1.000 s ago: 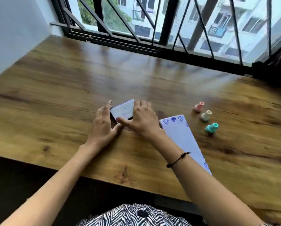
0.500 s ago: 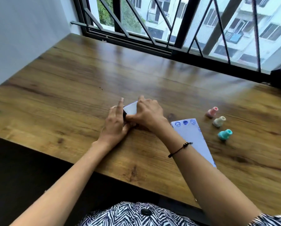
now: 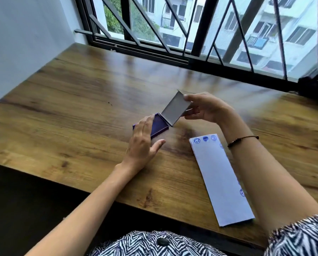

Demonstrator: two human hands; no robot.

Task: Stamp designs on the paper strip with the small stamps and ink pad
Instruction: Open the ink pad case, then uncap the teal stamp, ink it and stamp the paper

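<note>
The ink pad [image 3: 159, 126] lies on the wooden table, its dark purple pad uncovered and its grey hinged lid [image 3: 174, 109] raised. My right hand [image 3: 206, 108] pinches the lid's far edge between thumb and fingers. My left hand [image 3: 145, 143] rests flat with fingers spread, pressing the pad's near left side. The white paper strip [image 3: 219, 180] runs toward me on the right, with blue stamped designs along its far end and right edge. My right forearm hides the small stamps.
A black barred window [image 3: 191, 34] runs along the table's far edge. A white wall [image 3: 25, 43] stands at the left. The table's near edge [image 3: 99, 193] is just in front of my body.
The ink pad's lid was closed under both hands; now my right hand has swung it up and open. The view has shifted, and the three small stamps are no longer visible.
</note>
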